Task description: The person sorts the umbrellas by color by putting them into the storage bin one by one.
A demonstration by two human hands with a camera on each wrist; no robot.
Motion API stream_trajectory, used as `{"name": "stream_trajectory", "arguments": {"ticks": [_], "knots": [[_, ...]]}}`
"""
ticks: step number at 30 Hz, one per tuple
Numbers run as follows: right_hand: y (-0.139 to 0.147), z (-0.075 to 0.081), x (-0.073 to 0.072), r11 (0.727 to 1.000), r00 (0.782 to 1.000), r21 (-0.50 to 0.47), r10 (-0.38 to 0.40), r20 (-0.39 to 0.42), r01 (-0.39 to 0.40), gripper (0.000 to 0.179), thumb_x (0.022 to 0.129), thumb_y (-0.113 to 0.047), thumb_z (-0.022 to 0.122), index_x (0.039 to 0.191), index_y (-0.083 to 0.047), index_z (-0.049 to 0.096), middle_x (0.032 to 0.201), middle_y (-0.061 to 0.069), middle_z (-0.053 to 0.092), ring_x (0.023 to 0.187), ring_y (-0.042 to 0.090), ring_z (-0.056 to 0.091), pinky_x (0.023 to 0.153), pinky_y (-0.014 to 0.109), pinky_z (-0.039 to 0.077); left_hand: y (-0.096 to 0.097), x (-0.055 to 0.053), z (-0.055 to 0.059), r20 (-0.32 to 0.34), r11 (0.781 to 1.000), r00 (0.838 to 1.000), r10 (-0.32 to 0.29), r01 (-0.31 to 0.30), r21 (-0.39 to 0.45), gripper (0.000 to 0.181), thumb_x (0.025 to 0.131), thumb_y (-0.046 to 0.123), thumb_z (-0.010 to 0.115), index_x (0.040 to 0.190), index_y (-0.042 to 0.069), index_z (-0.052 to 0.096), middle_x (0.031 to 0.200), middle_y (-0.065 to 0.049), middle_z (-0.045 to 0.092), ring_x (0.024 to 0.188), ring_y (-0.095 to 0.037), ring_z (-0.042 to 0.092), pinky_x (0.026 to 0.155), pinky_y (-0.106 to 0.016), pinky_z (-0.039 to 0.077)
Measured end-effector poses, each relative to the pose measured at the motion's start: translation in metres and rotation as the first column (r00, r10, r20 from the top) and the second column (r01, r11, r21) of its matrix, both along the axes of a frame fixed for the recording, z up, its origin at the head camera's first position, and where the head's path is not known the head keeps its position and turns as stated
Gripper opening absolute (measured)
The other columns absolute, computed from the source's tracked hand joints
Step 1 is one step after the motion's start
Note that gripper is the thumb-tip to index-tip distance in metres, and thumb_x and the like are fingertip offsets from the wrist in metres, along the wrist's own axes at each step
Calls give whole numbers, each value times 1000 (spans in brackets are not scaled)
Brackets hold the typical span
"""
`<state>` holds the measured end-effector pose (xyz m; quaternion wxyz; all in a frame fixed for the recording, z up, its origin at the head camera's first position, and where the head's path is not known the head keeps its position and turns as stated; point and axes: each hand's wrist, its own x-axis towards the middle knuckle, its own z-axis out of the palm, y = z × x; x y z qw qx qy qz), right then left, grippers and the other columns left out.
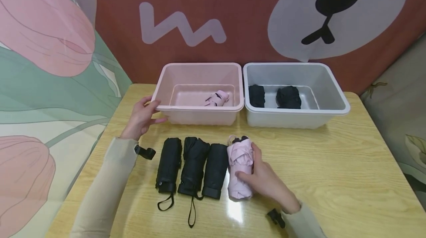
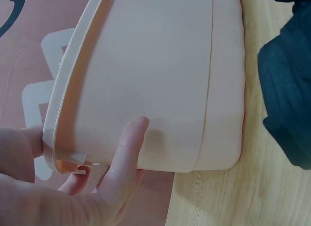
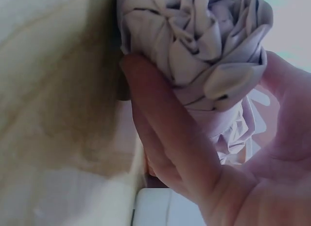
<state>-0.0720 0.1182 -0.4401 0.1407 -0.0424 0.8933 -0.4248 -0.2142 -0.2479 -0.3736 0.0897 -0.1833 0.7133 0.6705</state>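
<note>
My right hand (image 1: 269, 182) grips a folded pink umbrella (image 1: 240, 167) from its right side, thumb across the front. Its gathered fabric folds (image 3: 194, 56) show close up in the right wrist view. My left hand (image 1: 141, 117) holds the left front corner of a pink plastic bin (image 1: 199, 116); in the left wrist view, fingers (image 2: 129, 148) lie against the bin wall and others curl at the rim. Left of the pink umbrella lie three folded black umbrellas side by side: one at left (image 1: 168, 166), one in the middle (image 1: 194, 166) and one at right (image 1: 215, 171).
Inside the pink bin lies a small pink umbrella (image 1: 217, 98). A light grey bin (image 1: 283, 119) beside it holds two black bundles, one at left (image 1: 256, 96) and one in the middle (image 1: 288, 97). Both bins stand at the back of the wooden table (image 1: 352, 171), before a printed curtain.
</note>
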Motion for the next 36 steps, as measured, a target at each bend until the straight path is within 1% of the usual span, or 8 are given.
{"name": "stream_trajectory", "arguments": {"ticks": [6, 10, 14, 19, 25, 28, 32, 36], "knots": [[1, 14, -3, 1000, 1000, -13, -17, -15, 16, 107, 77, -30, 78, 152, -3, 6, 100, 15, 65, 78, 17, 60, 67, 29, 53, -1, 1, -3, -9, 1000, 1000, 18, -18, 16, 62, 96, 31, 57, 149, 14, 29, 146, -17, 37, 119, -27, 52, 78, -42, 60], [0, 24, -5, 997, 999, -67, -41, -14, 40, 104, 76, -26, 79, 151, -5, 10, 105, 14, 62, 76, 16, 58, 64, 27, 51, -3, 1, -4, -10, 1000, 1000, 19, -19, 11, 62, 96, 31, 57, 149, 14, 29, 146, -17, 37, 116, -25, 52, 77, -41, 60], [0, 35, -9, 992, 999, -115, -48, -26, 44, 95, 77, -24, 79, 149, -6, 19, 111, 14, 61, 82, 19, 57, 66, 27, 52, -3, 2, -3, -9, 1000, 1000, 7, -7, 9, 63, 97, 31, 56, 150, 14, 27, 147, -17, 36, 117, -25, 51, 79, -41, 60], [3, 49, -13, 982, 995, -186, -46, -83, 30, 82, 78, -20, 78, 144, -3, 32, 115, 15, 61, 92, 22, 58, 70, 27, 52, -2, 2, -1, -5, 1000, 1000, 4, -4, 11, 65, 96, 33, 57, 150, 14, 27, 147, -17, 35, 120, -26, 51, 80, -42, 59], [8, 67, -19, 951, 981, -308, -60, -185, 0, 77, 80, -8, 75, 142, 2, 32, 126, 20, 55, 109, 33, 59, 86, 28, 55, -2, 1, 0, 0, 1000, 1000, 7, -7, 11, 64, 97, 33, 57, 150, 14, 28, 147, -16, 35, 120, -26, 50, 81, -42, 59], [10, 77, -22, 923, 975, -384, -82, -205, -3, 75, 81, -4, 73, 142, 2, 31, 131, 20, 51, 117, 35, 55, 91, 20, 51, -1, 1, 0, -1, 1000, 1000, 7, -7, 10, 63, 97, 32, 57, 150, 14, 28, 146, -16, 36, 120, -25, 51, 82, -43, 59], [11, 88, -30, 883, 968, -469, -126, -215, 11, 71, 82, 0, 72, 141, 1, 33, 131, 18, 50, 119, 30, 53, 93, 12, 48, 0, 0, 0, -5, 1000, 1000, 9, -9, 5, 60, 97, 30, 55, 149, 14, 30, 146, -16, 37, 120, -25, 52, 82, -43, 59], [13, 96, -37, 858, 958, -513, -165, -234, 23, 70, 82, 2, 70, 142, -1, 34, 131, 15, 50, 115, 18, 53, 95, 11, 47, 1, 0, 0, -1, 1000, 1000, 8, -8, 5, 60, 97, 31, 55, 149, 15, 30, 147, -16, 36, 121, -26, 51, 82, -43, 58]]}}
